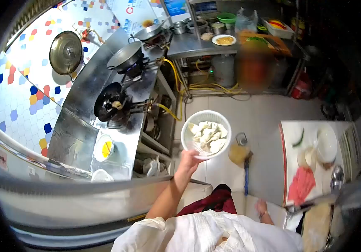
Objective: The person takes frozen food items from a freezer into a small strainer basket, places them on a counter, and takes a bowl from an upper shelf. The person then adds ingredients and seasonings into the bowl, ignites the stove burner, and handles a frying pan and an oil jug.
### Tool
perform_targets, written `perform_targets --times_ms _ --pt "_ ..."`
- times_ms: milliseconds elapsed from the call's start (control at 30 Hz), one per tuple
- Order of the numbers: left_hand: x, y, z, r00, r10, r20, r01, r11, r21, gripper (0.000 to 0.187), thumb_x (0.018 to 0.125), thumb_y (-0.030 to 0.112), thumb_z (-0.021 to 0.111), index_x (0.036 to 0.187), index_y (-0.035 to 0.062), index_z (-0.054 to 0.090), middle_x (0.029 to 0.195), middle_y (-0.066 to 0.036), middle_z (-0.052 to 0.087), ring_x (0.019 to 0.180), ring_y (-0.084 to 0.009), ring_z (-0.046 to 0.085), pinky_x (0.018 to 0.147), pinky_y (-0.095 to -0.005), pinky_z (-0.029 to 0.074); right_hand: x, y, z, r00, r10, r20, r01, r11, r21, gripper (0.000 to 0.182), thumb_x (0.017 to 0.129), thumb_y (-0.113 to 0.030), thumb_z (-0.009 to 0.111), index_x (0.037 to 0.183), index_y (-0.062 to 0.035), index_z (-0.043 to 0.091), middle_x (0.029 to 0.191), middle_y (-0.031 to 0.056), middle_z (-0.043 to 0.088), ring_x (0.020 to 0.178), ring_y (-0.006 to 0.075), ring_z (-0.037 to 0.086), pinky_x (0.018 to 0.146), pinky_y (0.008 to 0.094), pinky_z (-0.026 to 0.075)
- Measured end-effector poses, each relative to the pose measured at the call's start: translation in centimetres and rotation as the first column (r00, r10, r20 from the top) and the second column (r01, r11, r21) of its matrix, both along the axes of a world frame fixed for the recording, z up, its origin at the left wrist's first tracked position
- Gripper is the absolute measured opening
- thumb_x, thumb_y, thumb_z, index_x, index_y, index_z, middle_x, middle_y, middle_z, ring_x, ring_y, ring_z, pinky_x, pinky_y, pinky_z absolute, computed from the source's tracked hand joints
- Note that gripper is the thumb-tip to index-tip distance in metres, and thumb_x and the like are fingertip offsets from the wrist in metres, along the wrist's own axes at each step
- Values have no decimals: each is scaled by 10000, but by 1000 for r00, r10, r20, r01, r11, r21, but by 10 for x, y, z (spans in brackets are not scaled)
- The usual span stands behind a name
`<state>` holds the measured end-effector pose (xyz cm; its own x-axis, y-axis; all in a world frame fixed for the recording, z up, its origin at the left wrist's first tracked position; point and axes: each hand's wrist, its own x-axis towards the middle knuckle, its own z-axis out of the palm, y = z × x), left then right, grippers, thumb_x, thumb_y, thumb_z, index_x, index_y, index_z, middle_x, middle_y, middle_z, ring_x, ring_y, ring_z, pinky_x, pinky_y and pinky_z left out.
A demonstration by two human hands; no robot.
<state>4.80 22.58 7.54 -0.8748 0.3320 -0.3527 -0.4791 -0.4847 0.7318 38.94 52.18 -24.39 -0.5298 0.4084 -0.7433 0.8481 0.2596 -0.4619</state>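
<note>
My left hand (189,162) grips the near rim of a white plastic colander (185,135) and holds it out over the floor. Pale folded dumplings (209,135) lie heaped inside it. Low at my right side hangs my right hand (261,206), with nothing visible in it. Its fingers look loosely apart, though small and slightly smeared. Left of the colander, on the steel stove, a dark wok (110,102) has a pale piece of food in it. Behind that sits a larger grey wok (126,57) over a blue flame.
A white bowl with yellow contents (103,148) stands on the stove's near end. A lid (65,52) hangs on the tiled wall. The right-hand table (289,168) bears a pink cloth (301,185) and a bowl (327,144). Yellow hoses (214,87) cross the floor; a blur hides part of the back table.
</note>
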Motion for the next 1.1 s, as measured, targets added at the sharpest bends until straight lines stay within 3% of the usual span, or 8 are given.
perform_targets --times_ms 267,367,433,533,600,767,900,1100 --pt "-138 -61 5 956 292 23 -293 955 42 570 593 -68 437 1159 -94 383 1096 -213 504 973 -333 547 806 -469 500 -203 16 1 934 356 -4 -356 934 46 369 860 -316 369 825 -24 592 796 167 593 759 288 553 694 423 436" --pt "-185 -76 14 928 371 14 -371 925 86 562 607 -62 445 1164 -100 375 1090 -218 508 975 -324 550 825 -463 493 -337 60 -2 668 646 -370 -466 751 469 403 869 -353 366 809 -39 611 767 149 597 724 251 559 660 408 445" --pt "-205 -77 24 896 444 18 -445 894 49 560 614 -56 453 1167 -100 372 1100 -216 505 977 -323 551 833 -456 491 -488 109 62 933 339 -118 -355 920 -166 375 847 -373 435 828 -14 541 714 140 588 677 269 572 623 401 446" --pt "-243 -60 39 851 525 29 -526 849 50 558 623 -48 464 1171 -97 372 1111 -210 503 978 -323 552 823 -446 496 -690 127 104 816 478 -326 -334 849 409 389 862 -301 378 655 -23 553 592 139 542 550 291 518 562 381 421" --pt "-278 -51 38 848 527 48 -529 838 136 549 634 -46 475 1172 -97 378 1126 -208 500 990 -322 546 837 -439 487 -808 92 186 672 476 -567 -285 873 395 388 884 -340 364 705 -39 531 617 83 544 586 223 530 575 347 402" --pt "-388 -34 14 849 528 -3 -517 832 198 554 641 -49 481 1180 -121 374 1156 -216 487 1053 -303 511 930 -404 409 -952 -21 292 409 273 -871 -407 909 93 256 877 -252 452 826 -21 550 696 31 560 596 126 506 571 268 412" --pt "-471 -23 38 843 535 53 -531 812 240 564 637 -70 463 1193 -95 370 1157 -202 490 1050 -292 513 904 -383 431 -979 -62 282 511 573 -641 -809 573 -133 347 900 -344 437 1014 -35 545 831 22 606 692 95 550 614 240 461" --pt "-569 -18 44 832 554 34 -554 827 89 518 642 -81 468 1154 -37 403 1031 -146 547 845 -220 600 627 -281 536 -1029 -72 336 852 334 -404 -503 306 -808 572 898 -506 300 1272 -77 358 1172 76 524 919 184 589 774 337 494"
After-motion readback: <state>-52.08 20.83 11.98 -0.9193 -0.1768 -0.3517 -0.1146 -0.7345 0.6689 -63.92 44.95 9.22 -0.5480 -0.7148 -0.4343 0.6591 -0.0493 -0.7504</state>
